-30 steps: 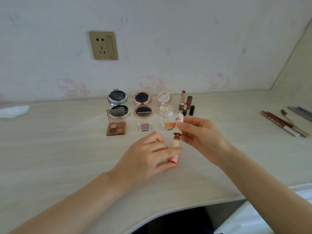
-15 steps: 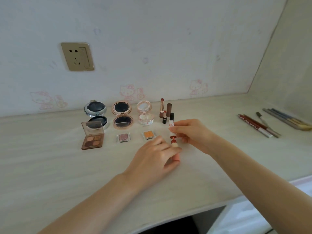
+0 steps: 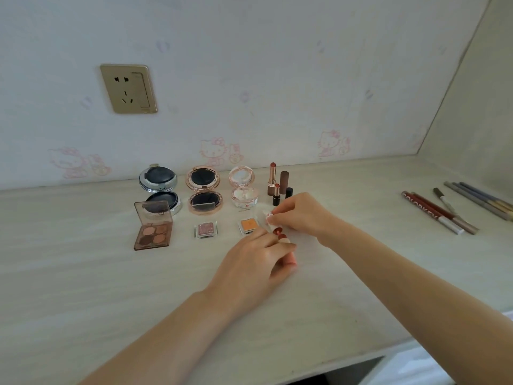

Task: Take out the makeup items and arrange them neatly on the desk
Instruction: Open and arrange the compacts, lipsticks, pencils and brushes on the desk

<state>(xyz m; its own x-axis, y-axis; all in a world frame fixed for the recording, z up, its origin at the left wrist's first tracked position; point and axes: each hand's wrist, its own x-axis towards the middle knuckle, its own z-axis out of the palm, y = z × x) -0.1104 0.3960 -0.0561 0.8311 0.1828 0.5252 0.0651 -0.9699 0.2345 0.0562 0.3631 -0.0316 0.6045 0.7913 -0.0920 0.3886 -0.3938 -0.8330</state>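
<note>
Both hands point(image 3: 258, 262) now lower, lipstick point(image 3: 286, 247) gripped.

Beyond the hands, a pale wall point(image 3: 249, 65) runs along the back of a light wood-grain desk point(image 3: 83, 287), printed with faint pink cartoon cats point(image 3: 213, 150). Up and to the left of the hands sits a gold wall socket point(image 3: 128, 88). Right of them, a plain side panel point(image 3: 477, 112) closes the corner in soft daylight.
</note>
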